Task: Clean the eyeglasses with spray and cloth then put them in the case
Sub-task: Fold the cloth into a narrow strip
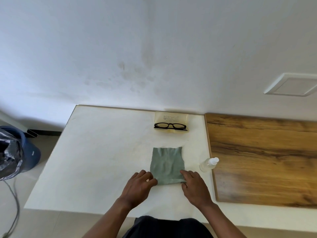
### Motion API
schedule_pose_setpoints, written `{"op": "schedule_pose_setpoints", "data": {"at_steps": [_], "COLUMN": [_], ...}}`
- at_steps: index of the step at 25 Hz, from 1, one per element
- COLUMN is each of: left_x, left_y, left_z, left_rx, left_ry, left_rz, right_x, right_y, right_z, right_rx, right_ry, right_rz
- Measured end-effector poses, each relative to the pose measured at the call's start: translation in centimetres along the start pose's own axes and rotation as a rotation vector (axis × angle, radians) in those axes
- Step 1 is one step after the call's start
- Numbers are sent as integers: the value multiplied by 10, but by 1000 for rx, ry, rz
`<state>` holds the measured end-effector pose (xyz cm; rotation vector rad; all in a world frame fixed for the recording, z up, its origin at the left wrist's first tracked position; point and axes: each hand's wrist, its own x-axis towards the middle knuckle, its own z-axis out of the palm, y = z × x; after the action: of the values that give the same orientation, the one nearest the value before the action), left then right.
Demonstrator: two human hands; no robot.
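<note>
Holding the green cloth (167, 164) at its near edge, you have both hands on the white table (103, 152): your left hand (139, 185) pinches the near left corner with curled fingers, and your right hand (194, 184) pinches the near right corner in the same way. The cloth lies flat, a little wrinkled, between your hands and the eyeglasses (170, 126).

The eyeglasses sit at the far side of the table, resting on the lower half of the open yellowish case (171, 117), whose lid stands against the wall. The spray bottle (208, 164) lies on its side just right of the cloth, at the edge of the wooden board (265, 158).

I think the step now is to handle the cloth, either to lift it or to lay it straight; which part of the task this belongs to I cannot say. To do it well, keep the grip at the corners only, so the middle of the cloth stays free of finger grease. Lift both corners together. Watch your right hand, because the bottle is close and could roll if you touch it. If you reach for the glasses, take them by the frame and not by the lenses.
</note>
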<state>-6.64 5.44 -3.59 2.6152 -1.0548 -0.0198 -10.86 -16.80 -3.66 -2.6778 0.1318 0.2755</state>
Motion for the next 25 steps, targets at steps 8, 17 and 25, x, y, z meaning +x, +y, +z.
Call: {"op": "schedule_pose_setpoints", "data": {"at_steps": [8, 17, 25], "left_x": [-5, 1, 10], "left_y": [0, 3, 4], "left_z": [0, 1, 1], "left_rx": [-60, -44, -410], "left_ry": [-80, -64, 8], "left_rz": [125, 93, -265], "right_x": [-6, -2, 7], "right_y": [-3, 5, -2], "right_z": [-2, -6, -15], "right_rx": [-49, -85, 351], "right_ry": [76, -7, 79], "right_rz": [-126, -179, 17]}}
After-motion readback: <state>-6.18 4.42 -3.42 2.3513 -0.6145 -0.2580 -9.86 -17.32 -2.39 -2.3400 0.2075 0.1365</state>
